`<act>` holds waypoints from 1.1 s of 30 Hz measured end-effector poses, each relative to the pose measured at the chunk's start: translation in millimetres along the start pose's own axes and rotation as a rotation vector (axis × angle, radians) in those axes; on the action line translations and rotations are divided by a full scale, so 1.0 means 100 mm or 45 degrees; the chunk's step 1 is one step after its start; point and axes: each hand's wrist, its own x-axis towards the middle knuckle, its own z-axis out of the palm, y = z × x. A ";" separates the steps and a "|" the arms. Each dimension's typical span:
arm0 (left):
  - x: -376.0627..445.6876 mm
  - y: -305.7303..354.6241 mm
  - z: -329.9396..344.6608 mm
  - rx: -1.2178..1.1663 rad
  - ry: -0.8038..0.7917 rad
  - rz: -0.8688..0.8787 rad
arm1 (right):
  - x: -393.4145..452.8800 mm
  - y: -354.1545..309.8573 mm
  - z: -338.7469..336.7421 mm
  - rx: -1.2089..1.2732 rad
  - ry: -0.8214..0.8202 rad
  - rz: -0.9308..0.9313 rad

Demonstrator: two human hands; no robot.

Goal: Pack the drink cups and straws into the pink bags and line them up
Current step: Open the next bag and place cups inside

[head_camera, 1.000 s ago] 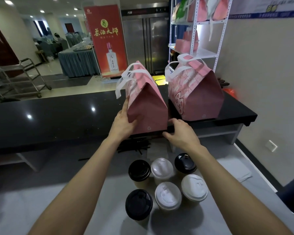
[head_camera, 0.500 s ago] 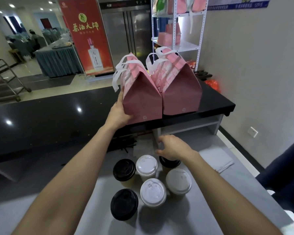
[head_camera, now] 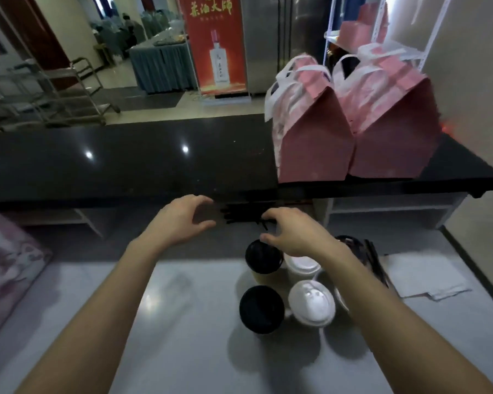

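A: Where are the person's hands?

B: Both reach forward over the grey bench (head_camera: 182, 322). The left hand (head_camera: 180, 220) hovers with fingers (head_camera: 202, 200) loosely curved and apart, holding nothing. The right hand (head_camera: 293, 231) is beside it, its fingers (head_camera: 271, 216) curled at a pile of black straws (head_camera: 239, 214); whether they pinch one cannot be told.

A: And the cups?

B: Just below the right fingers: a black-lidded cup (head_camera: 264, 257) under the thumb, another black lid (head_camera: 261, 309) nearer the person, white lids (head_camera: 312, 302) to their right.

A: The bags?

B: Two pink bags (head_camera: 313, 137) stand touching, side by side, on the raised black counter (head_camera: 125, 163) beyond the fingers, to the right. Flat bags (head_camera: 9, 268) lie far left.
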 end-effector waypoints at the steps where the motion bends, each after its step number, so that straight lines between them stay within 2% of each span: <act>1: -0.19 -0.21 -0.01 0.052 -0.034 -0.071 | 0.08 -0.17 0.07 -0.006 -0.020 -0.039; 5: -0.92 -1.00 -0.10 0.112 -0.081 -0.340 | 0.40 -0.96 0.46 -0.035 -0.141 -0.170; 11: -1.86 -2.17 -0.38 0.041 -0.037 -0.524 | 0.80 -2.30 1.29 -0.046 -0.239 -0.283; 18: -2.80 -3.47 -1.01 -0.153 0.133 -0.483 | 1.06 -4.14 2.12 0.011 -0.217 -0.314; 22: -3.21 -4.05 -1.34 -0.187 0.287 -0.484 | 1.35 -5.00 2.34 0.184 -0.024 -0.372; 25: -3.36 -4.34 -1.47 -0.207 0.403 -0.476 | 1.73 -5.43 2.32 0.245 0.262 -0.392; 26: -3.37 -4.40 -1.49 -0.220 0.414 -0.475 | 1.87 -5.53 2.30 0.214 0.293 -0.416; 30: -3.31 -4.56 -1.45 -0.198 0.233 -0.479 | 2.35 -5.73 2.22 -0.302 0.045 -0.491; 33: -3.28 -4.66 -1.37 -0.256 0.186 -0.472 | 2.30 -5.70 2.23 -0.414 0.020 -0.485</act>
